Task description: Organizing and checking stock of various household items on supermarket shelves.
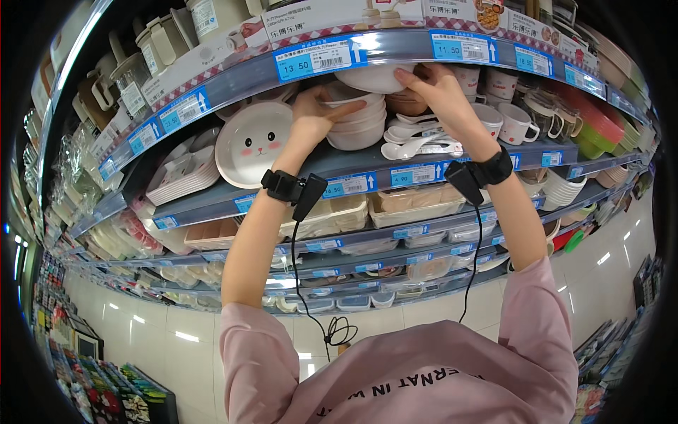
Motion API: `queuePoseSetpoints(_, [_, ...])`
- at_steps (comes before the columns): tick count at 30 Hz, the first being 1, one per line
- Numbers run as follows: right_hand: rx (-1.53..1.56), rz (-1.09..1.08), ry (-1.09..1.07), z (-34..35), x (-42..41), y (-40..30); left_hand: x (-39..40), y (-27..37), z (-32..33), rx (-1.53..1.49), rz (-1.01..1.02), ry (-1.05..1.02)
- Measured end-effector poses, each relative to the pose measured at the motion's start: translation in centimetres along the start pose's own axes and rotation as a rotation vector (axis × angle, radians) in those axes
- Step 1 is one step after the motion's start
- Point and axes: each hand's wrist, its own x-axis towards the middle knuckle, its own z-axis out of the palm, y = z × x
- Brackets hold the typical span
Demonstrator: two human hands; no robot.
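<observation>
My right hand (435, 85) grips the rim of a white bowl (371, 78), which is raised and tilted just under the shelf edge above; part of it is hidden by that edge. My left hand (318, 108) lies at a stack of white bowls (360, 127), thumb across the top rim, its other fingers behind the stack's left side. Left of it leans a white plate with a rabbit face (257, 143). White spoons (413, 143) lie right of the stack, with a brown bowl (407, 102) behind them.
White mugs (514, 123) and glass cups stand right of the spoons. Divided white trays (185, 168) are stacked at the left. The upper shelf edge with price tags (320, 58) hangs low over both hands. Two black cables (296, 265) run down from the wrist straps.
</observation>
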Motion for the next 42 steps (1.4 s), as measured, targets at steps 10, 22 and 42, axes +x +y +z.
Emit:
queuePoseSetpoints(10, [0.118,0.071,-0.012,-2.0,-1.5,-0.2,0.4,-1.1,0.5,0.055,-0.012,0.016])
queuePoseSetpoints(22, [-0.191,-0.077,-0.289,2.4,3.3,5.2,0.2,-2.5,1.0,-0.111,0.109,0.088])
queuePoseSetpoints(42, [-0.393,-0.253,-0.051,2.0,2.7,3.3,3.2,-1.0,-1.6,0.117,0.133,0.006])
